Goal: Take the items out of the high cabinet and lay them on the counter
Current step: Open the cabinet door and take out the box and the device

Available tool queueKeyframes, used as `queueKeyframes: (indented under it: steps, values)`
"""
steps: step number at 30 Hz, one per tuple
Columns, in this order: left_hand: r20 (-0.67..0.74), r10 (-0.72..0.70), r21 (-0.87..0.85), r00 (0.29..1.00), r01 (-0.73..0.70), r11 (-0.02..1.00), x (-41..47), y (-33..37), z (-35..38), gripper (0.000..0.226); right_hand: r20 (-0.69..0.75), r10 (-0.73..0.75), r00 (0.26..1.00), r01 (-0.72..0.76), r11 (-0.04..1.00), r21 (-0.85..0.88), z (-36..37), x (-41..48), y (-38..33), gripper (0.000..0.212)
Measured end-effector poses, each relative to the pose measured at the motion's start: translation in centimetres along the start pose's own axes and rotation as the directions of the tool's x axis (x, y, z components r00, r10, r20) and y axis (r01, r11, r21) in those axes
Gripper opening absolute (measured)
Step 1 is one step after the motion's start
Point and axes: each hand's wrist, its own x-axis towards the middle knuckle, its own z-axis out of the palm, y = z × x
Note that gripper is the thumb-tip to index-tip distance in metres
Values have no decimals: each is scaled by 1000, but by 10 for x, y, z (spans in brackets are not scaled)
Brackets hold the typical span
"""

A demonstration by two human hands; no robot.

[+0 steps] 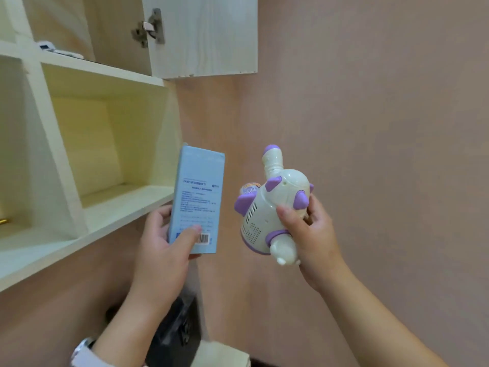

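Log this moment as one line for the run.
left hand: holds blue box | right hand: holds white-and-purple toy | cabinet door: open | items: not yet laid down

Matt cardboard box (197, 197), glossy plastic toy (272, 207), pale wood-grain cabinet (111, 80), metal hinge (148, 27)

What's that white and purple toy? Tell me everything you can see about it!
The toy looks like glossy plastic, cream-white with purple spikes around its rounded body. Rows of small holes, like a speaker grille, run down one side. A long part with a purple tip sticks up, and a stubby cream part points down. It is held tilted in the air before the pink wall, right of the blue box. Only the right hand touches it, thumb across the body.
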Motion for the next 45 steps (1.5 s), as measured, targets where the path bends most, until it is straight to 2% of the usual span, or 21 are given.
queueKeyframes:
  steps: [4,10,16,23,28,34,38,42,45]
  values:
    - [80,-85,-40,993,88,995,-28,-21,33,29,-107,63,992,-65,998,-17,-45,-38,3,47]
    - [231,-182,-42,956,197,980,-78,-31,103,26,-240,125,963,-141,989,-50,-123,-105,-15,30]
    - [412,-250,-67,876,303,951,-167,-20,195,27,-398,129,908,-192,974,-123,-213,-186,-66,24]
    - [566,-314,-66,762,422,904,-293,11,297,22,-568,110,816,-253,950,-180,-322,-303,-147,26]
    - [702,-301,-27,645,447,894,-384,45,367,22,-714,57,698,-273,943,-191,-393,-389,-206,32]
    - [868,-248,16,430,475,880,-474,90,441,22,-862,-53,504,-260,943,-210,-449,-479,-266,39]
    - [930,-184,23,319,449,893,-521,105,485,23,-928,-128,350,-239,945,-221,-475,-527,-290,30]
    - [967,-165,54,192,480,876,-559,110,529,24,-962,-163,217,-233,949,-214,-498,-558,-308,36]
    - [982,-144,69,119,484,872,-581,104,566,23,-971,-189,146,-251,942,-221,-520,-571,-316,40]
